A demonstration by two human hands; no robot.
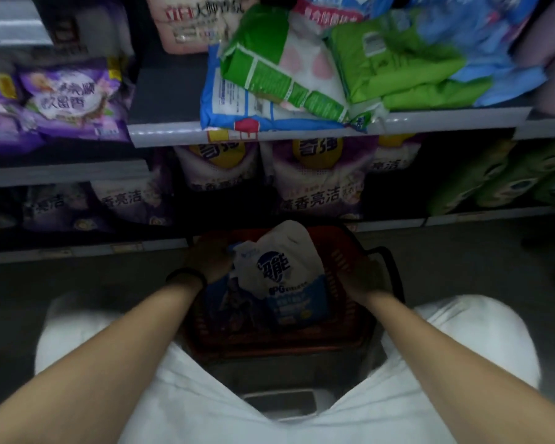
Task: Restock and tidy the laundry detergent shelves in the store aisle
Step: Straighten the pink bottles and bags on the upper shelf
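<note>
- Detergent bag (276, 267): white and blue, soft-sided, lay propped in the basket (342, 261) with its top leaning toward the shelves; not yet lifted clear.
- Basket: red plastic, on the floor in front of the shelving, between the person's knees.
- Left hand (209, 259): at the bag's upper left corner, fingers curled onto it as far as my dim feed showed; a dark band (186, 277) on the wrist.
- Right hand (361, 278): low between the bag's right edge and the basket wall; its fingers were lost in shadow, so I could not tell whether they were spread or gripping.
- Shelf (430, 121): at middle height, carried a slumped heap of bags (398, 65), green and blue, lying flat and crossed over one another; a bare stretch showed to the left of the heap.
- Purple bags (318, 177): upright in a row on the shelf below.
- Step in hand, as I judged it: lifting the bag out of the basket for shelving.
- Handling note: the bag looked heavy and limp, so I would have wanted the right hand under its lower edge before lifting. A grip on one corner alone risked stretching the film or letting the load sag.
- Placement note: I judged the bare stretch the likeliest spot; straightening the heap first would have kept the newcomer from sliding off the lip.
</note>
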